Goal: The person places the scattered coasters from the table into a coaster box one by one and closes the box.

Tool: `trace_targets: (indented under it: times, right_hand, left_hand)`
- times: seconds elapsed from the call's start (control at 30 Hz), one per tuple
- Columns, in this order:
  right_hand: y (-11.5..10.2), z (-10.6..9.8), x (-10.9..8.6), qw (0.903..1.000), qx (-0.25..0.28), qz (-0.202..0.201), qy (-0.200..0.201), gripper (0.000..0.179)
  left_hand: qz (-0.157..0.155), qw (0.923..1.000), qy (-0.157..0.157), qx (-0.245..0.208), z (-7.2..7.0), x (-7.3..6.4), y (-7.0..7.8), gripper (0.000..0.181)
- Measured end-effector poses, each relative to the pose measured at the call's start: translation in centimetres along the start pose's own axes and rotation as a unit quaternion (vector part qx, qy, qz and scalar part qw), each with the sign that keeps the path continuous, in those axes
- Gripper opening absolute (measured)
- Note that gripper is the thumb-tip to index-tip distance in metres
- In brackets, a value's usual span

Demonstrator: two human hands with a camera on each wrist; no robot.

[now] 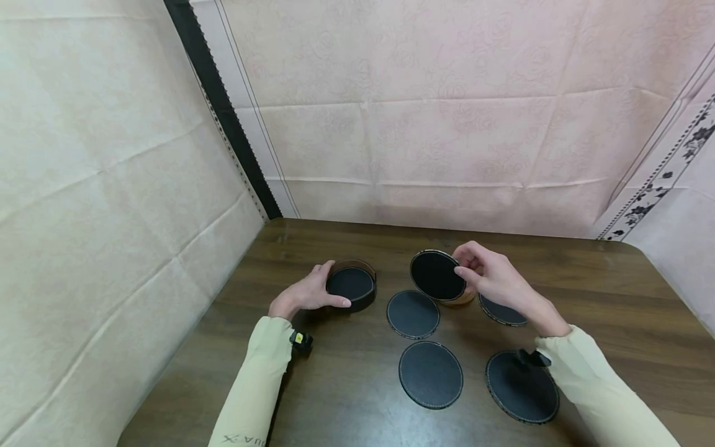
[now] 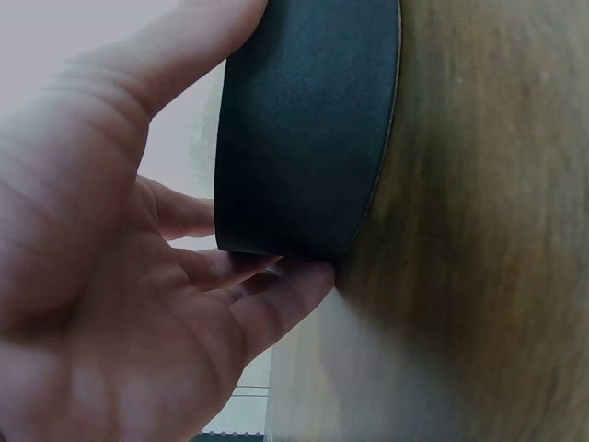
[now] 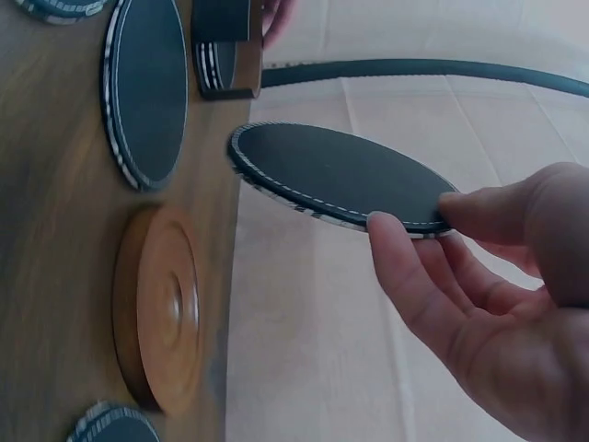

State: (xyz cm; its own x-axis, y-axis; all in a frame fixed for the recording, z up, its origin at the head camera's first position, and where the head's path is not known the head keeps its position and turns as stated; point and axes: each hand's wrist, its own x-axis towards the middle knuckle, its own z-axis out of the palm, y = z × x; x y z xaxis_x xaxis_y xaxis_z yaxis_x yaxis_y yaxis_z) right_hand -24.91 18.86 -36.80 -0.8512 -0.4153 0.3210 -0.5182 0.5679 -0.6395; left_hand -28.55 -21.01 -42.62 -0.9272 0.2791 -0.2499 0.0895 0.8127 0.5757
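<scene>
My left hand (image 1: 308,290) grips a round black coaster holder (image 2: 304,129), thumb on one side and fingers on the other. The holder stands on the table, its inner wall brown, with black coasters (image 1: 350,284) inside. Between thumb and fingers of my right hand (image 1: 491,273) a round black coaster (image 3: 340,175) with white edge stitching is pinched by its rim, tilted and raised off the table. Below it lies a round brown wooden disc (image 3: 170,308) with a ringed face, mostly covered by the coaster in the head view.
Several more black stitched coasters lie flat on the brown wooden table (image 1: 346,385): one (image 1: 413,315) near the middle, one (image 1: 431,375) in front of it, one (image 1: 522,388) under the right wrist, one (image 1: 503,311) beyond it. Pale cloth (image 1: 447,124) hangs behind the table.
</scene>
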Motion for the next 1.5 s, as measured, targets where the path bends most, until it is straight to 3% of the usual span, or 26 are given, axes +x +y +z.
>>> trace_targets:
  times: [0.43,0.53,0.83,1.27,1.37,1.5]
  right_hand:
    - [-1.2,4.5,2.4,0.9953,0.073,-0.009,0.063,0.023]
    - [-1.4,5.7,3.0,0.992,0.105,0.004,0.07,0.024]
    - [-2.3,8.6,4.9,0.97,0.223,0.066,0.07,0.027]
    - [-3.0,12.3,6.5,0.9368,0.322,0.108,0.083,0.027]
    - [-3.1,13.2,6.7,0.9337,0.328,0.115,0.087,0.027]
    - [-3.1,14.4,7.0,0.9367,0.317,0.117,0.092,0.027]
  left_hand:
    - [0.004,1.0,0.0,0.002,0.1,-0.1,0.2,0.121]
    - [0.004,1.0,0.003,0.003,0.1,0.0,0.1,0.121]
    - [0.001,1.0,0.002,0.003,0.0,0.1,0.2,0.121]
    - [0.001,1.0,0.005,0.001,-0.1,0.0,0.1,0.12]
    - [0.001,1.0,0.006,0.003,-0.1,0.1,0.1,0.121]
    - [-0.003,1.0,0.007,0.003,-0.1,0.1,0.0,0.122]
